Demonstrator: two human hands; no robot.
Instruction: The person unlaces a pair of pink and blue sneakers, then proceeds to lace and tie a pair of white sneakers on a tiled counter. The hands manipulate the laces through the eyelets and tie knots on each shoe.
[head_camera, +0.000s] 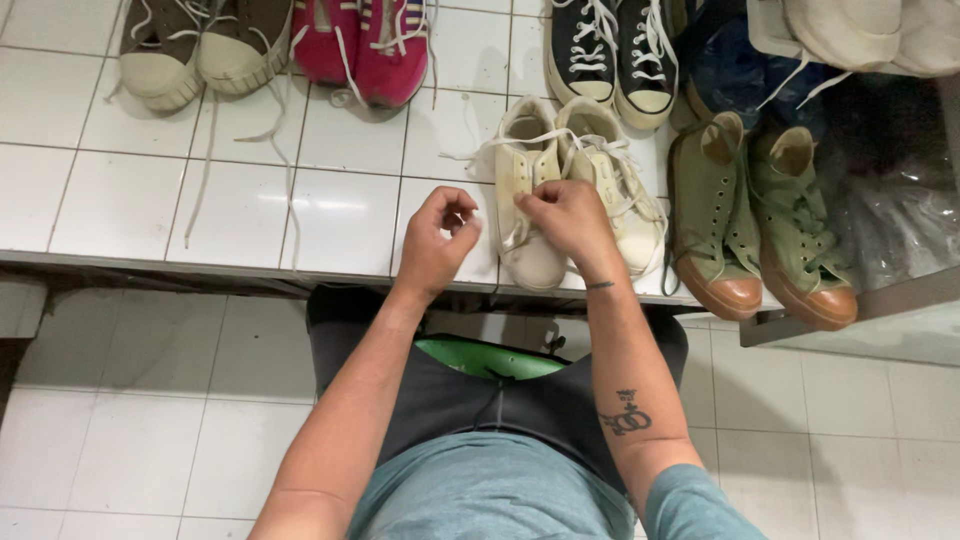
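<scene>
At the frame's centre, the left hand (437, 243) pinches a white lace (516, 236) and the right hand (567, 216) grips the cream sneaker (527, 205) on the tiled ledge (120, 200), apparently mid-lacing; threading the next eyelet likely calls for a taut lace.

Even, soft light falls from above, bright enough to show every colour. A pale glare patch sits on the glossy white tiles of the desk (340, 205). Deep shadow lies under the desk's front edge, and the corner at upper right is dim. Focus is sharp across the middle; the hands (500, 235) look slightly soft. Tile lines bend a little toward the edges.
</scene>
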